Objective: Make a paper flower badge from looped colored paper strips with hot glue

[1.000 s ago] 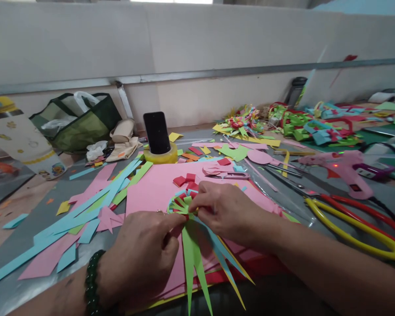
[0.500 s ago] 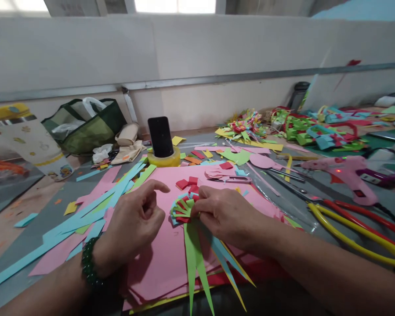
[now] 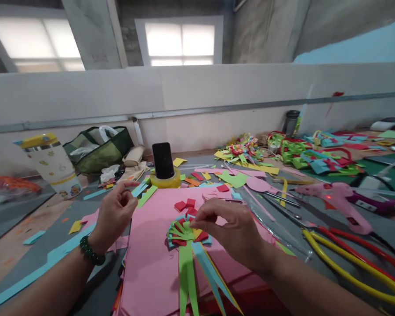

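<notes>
A paper flower (image 3: pixel 184 233) of green, red, blue and yellow looped strips lies on a pink sheet (image 3: pixel 153 259), its long green and blue tails pointing toward me. My right hand (image 3: pixel 232 232) rests on the flower's right side, thumb and forefinger pinched at its top edge. My left hand (image 3: pixel 114 213) hovers above the sheet's left edge, off the flower, fingers loosely curled with nothing visible in them. A dark bead bracelet circles my left wrist.
A phone (image 3: pixel 163 160) stands in a yellow tape roll (image 3: pixel 166 179) behind the sheet. A pink glue gun (image 3: pixel 337 201) and yellow-red-handled shears (image 3: pixel 352 259) lie at right. Paper strips and scraps litter the table; a green bag (image 3: pixel 96 149) and a tumbler (image 3: pixel 54 164) stand at left.
My left hand let go of the flower and drew back to the left and up. My right hand stayed on the flower. The camera tilted upward.
</notes>
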Demonstrator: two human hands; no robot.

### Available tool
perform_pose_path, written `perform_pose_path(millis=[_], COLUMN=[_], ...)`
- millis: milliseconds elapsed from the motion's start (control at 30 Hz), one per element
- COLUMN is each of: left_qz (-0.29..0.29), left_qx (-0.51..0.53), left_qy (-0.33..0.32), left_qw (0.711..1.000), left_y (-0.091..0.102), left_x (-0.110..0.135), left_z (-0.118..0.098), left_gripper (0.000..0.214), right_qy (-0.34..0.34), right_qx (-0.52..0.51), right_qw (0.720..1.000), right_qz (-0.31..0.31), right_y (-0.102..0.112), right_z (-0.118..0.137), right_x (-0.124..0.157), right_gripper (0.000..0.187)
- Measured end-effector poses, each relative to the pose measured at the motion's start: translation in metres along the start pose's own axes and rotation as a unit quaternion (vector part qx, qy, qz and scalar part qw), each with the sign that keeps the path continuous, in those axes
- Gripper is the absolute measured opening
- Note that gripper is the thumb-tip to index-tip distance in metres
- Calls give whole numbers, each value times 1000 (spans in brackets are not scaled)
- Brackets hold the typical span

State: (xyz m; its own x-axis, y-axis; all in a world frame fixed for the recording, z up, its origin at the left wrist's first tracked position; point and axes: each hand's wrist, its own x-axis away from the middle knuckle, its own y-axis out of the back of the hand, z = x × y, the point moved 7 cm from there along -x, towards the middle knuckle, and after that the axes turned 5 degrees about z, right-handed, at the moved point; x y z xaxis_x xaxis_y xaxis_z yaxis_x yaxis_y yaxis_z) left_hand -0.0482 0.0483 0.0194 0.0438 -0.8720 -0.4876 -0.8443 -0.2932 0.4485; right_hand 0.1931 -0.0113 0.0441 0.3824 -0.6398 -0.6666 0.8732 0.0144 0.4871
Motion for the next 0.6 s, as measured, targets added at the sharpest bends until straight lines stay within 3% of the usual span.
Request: perform_pose_path(millis=[167,300,500,600], left_qz=[-65,-101,-123,-119], left_qx=[-43,-81,-115,-125], left_qy=[-2,16,30,30], left_qw=[997,991,985,984], left_y=[23,40,53,55], left_x=[-8,-15,-21,-24], left_z=[9,17,28,34], left_gripper=[30,28,28,29], right_qy=[99,117,-3,-41], right_qx=[-13,8,8,4], right_qw=[995,993,994,989], right_qz=[28,27,-111,-142], right_y=[-5,-4,30,38], right_z=[19,21,-1,-9], right_x=[7,9,10,12], right_gripper=[8,12,18,22])
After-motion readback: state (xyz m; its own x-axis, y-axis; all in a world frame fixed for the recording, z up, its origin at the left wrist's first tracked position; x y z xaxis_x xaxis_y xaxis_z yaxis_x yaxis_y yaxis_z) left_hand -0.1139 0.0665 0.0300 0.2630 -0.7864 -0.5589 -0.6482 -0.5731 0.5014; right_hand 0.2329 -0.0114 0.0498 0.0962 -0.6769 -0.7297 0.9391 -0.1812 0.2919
